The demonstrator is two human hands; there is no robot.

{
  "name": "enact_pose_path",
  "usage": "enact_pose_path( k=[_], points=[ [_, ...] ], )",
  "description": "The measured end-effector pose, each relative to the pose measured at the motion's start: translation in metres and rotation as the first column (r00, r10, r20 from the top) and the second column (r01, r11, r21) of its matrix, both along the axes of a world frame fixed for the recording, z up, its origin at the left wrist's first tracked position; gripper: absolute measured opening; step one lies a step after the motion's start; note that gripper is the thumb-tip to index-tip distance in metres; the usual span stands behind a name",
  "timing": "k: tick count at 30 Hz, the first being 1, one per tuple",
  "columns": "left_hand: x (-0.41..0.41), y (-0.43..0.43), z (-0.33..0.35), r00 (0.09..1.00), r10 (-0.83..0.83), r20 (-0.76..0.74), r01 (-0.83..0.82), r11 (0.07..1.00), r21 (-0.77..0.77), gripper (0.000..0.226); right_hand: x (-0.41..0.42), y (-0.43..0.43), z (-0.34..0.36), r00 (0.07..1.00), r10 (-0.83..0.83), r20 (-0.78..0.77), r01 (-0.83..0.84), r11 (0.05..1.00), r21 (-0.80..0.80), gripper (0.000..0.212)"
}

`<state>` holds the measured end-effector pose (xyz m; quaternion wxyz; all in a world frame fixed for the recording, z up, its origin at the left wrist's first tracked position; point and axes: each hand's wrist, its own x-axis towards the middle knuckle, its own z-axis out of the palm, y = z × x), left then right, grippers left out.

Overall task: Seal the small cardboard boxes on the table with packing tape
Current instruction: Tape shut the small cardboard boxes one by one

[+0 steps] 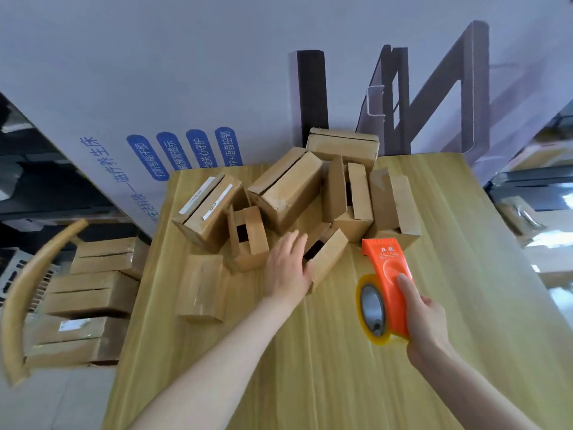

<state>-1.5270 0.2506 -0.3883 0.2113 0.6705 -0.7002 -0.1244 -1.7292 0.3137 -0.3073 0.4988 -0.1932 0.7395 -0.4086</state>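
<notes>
**Head view.** My left hand [286, 268] reaches toward the far middle of the table [310, 383]. Its fingers [294, 243] are straight and slightly spread against the left side of a small open box [330, 259] whose flaps are not folded down. They grip nothing, and I cannot tell whether the palm actually touches the cardboard.

My right hand [429, 321] holds the orange tape dispenser [387, 268] at the near right, fingers curled round its body with the index finger along the top. The yellowish tape roll [372, 308] sits in the dispenser's near end, close over the table.

Behind the open box, the pile of boxes [288, 187] lies tumbled together toward the far edge, most with gaping flaps. A closed box [203, 287] lies just left of my left hand. A glossy strip runs along its seam, so it is probably already taped. Off the table to the left, a stack of boxes [90, 293] stands beside a curved wooden chair back [28, 290].

**Hazards, as I judge them.**
- The open box leans on its neighbours, so dragging it out with a flat hand may topple the pile or push boxes off the far edge.
- If the flaps spring apart before I press them down, the tape will bridge a gap or wrinkle.
- Holding the dispenser in one hand may also let the loose tape end stick to the table.
</notes>
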Motion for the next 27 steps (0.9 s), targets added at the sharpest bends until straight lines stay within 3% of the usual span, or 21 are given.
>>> enact_pose_path(
  k=[4,6,9,12,18,22,27],
  points=[
    [-0.049,-0.049,0.007,0.995,0.066,0.070,-0.088,0.917,0.388,0.079,-0.014,0.009,-0.001,0.998,-0.055,-0.017,0.056,0.998,0.003,0.036],
    [-0.056,-0.052,-0.005,0.991,0.010,0.136,-0.079,0.854,0.514,0.092,-0.022,0.014,-0.002,0.997,-0.073,-0.026,0.073,0.997,0.005,0.036],
    [-0.054,-0.033,-0.025,0.955,-0.132,0.266,-0.007,0.885,0.466,0.095,-0.036,0.021,-0.006,0.995,-0.087,-0.040,0.088,0.996,0.010,0.035],
    [-0.049,-0.015,-0.031,0.923,-0.247,0.296,0.110,0.904,0.413,0.089,-0.046,0.025,-0.008,0.996,-0.071,-0.047,0.072,0.997,0.019,0.036],
    [-0.045,0.049,-0.036,0.821,-0.493,0.287,0.357,0.837,0.415,0.089,-0.066,0.023,-0.004,0.998,0.059,-0.029,-0.058,0.998,0.027,0.038],
    [-0.054,0.098,-0.042,0.701,-0.642,0.312,0.534,0.762,0.367,0.093,-0.077,0.020,0.003,0.980,0.196,-0.044,-0.195,0.981,0.020,0.040],
    [-0.062,0.114,-0.036,0.661,-0.636,0.397,0.515,0.770,0.377,0.105,-0.084,0.021,0.014,0.941,0.337,-0.043,-0.338,0.941,-0.009,0.034]
  ],
)
